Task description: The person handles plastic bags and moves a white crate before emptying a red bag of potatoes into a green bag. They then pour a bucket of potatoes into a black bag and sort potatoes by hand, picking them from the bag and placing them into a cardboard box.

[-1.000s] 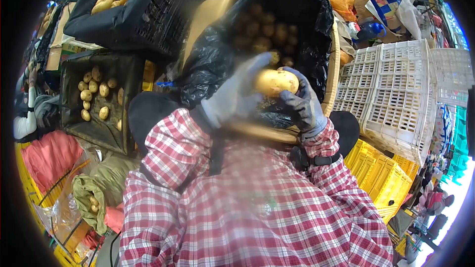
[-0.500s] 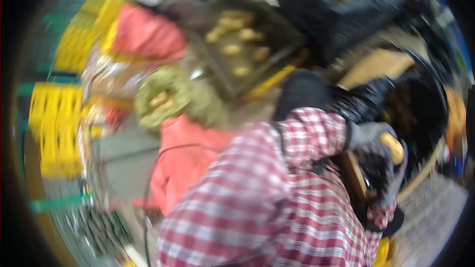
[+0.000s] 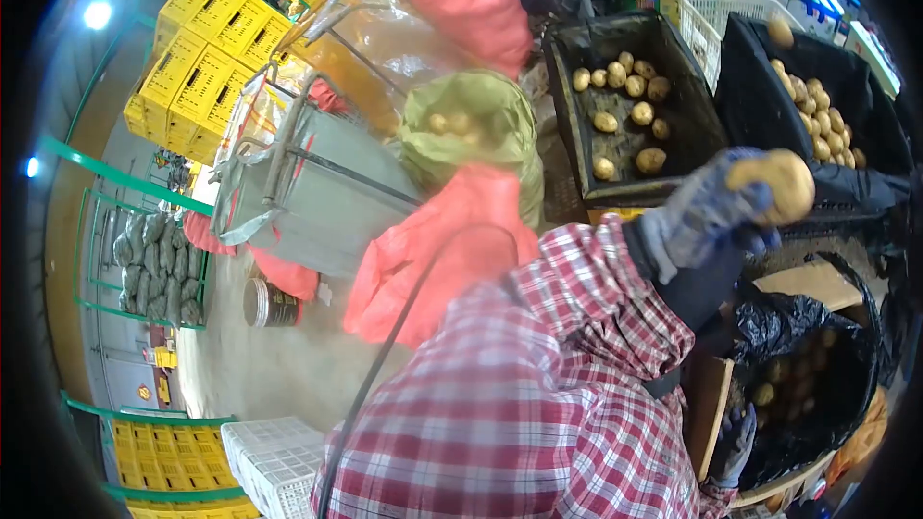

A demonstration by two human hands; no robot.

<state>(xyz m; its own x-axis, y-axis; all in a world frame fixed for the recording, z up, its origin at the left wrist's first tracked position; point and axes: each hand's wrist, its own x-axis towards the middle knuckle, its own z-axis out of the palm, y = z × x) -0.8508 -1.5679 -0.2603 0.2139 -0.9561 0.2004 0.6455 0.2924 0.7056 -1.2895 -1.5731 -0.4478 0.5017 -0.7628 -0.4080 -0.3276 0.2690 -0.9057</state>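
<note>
My left hand (image 3: 707,216), in a grey-blue glove, grips a large potato (image 3: 786,186) with its fingers curled round it. It is raised near the front ends of two black-lined crates. The left crate (image 3: 588,173) holds several spaced-out potatoes (image 3: 641,113); the right crate (image 3: 745,67) holds a heap of potatoes (image 3: 822,120). Lower down, my gloved right hand (image 3: 736,444) is at the near side of a black-lined basket (image 3: 870,365), fingers extended and apart, partly hidden. Dark potatoes (image 3: 793,384) lie inside that basket.
A green sack (image 3: 519,125) with potatoes stands beside a pink sack (image 3: 452,250). A grey-covered cart (image 3: 327,183) is behind them. Stacked yellow crates (image 3: 207,58), a white crate (image 3: 274,461) and a dark bucket (image 3: 269,303) are farther off. One potato (image 3: 781,34) shows apart near the right crate's rim.
My left hand has moved with a potato from beside the basket toward the black-lined crates. My right hand now shows lower, at the basket. The view has turned and is sharper.
</note>
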